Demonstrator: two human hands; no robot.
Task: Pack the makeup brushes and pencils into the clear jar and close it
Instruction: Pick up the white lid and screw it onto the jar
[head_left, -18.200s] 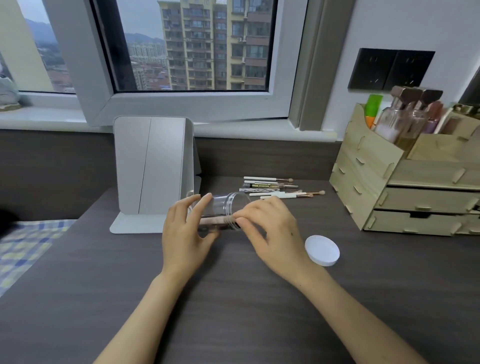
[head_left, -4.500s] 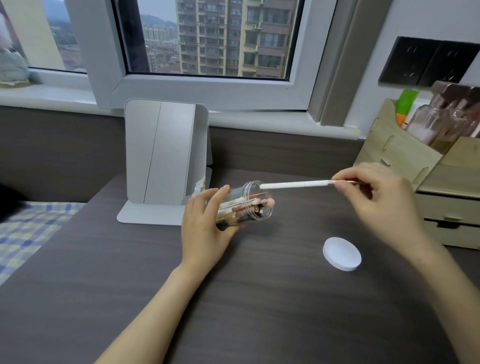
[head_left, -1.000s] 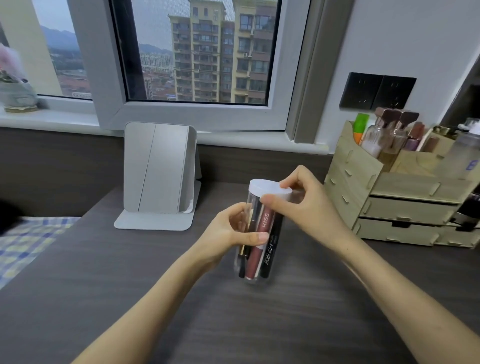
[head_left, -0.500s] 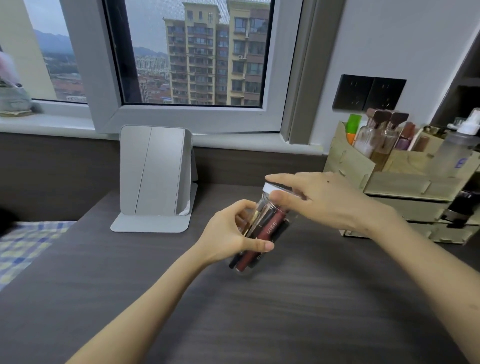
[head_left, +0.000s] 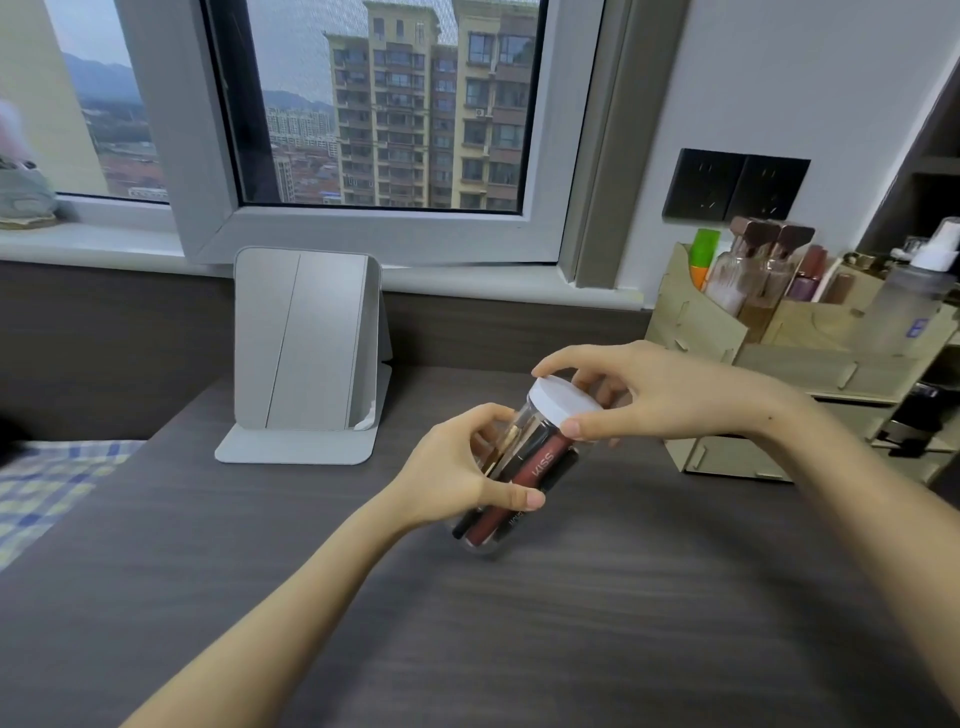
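Two hands: both on the clear jar (head_left: 511, 483), held just above the dark desk (head_left: 519, 649).
Left hand (head_left: 457, 473): nearer the camera, fingers and thumb clamped round the jar's lower body.
Jar axis: tilted, base toward the camera and lower left, mouth up and to the right.
Contents: brushes and pencils (head_left: 535, 467) lie along that axis, all inside.
Right hand (head_left: 649, 395): farther, fingertips pinched on the rim of the white lid (head_left: 563, 402), which sits on the mouth.
Next move, likely: twist the lid about the tilted axis; whether it is fully tight cannot be told.
Beyond: folded mirror (head_left: 306, 353) left, wooden organiser (head_left: 779, 358) right.
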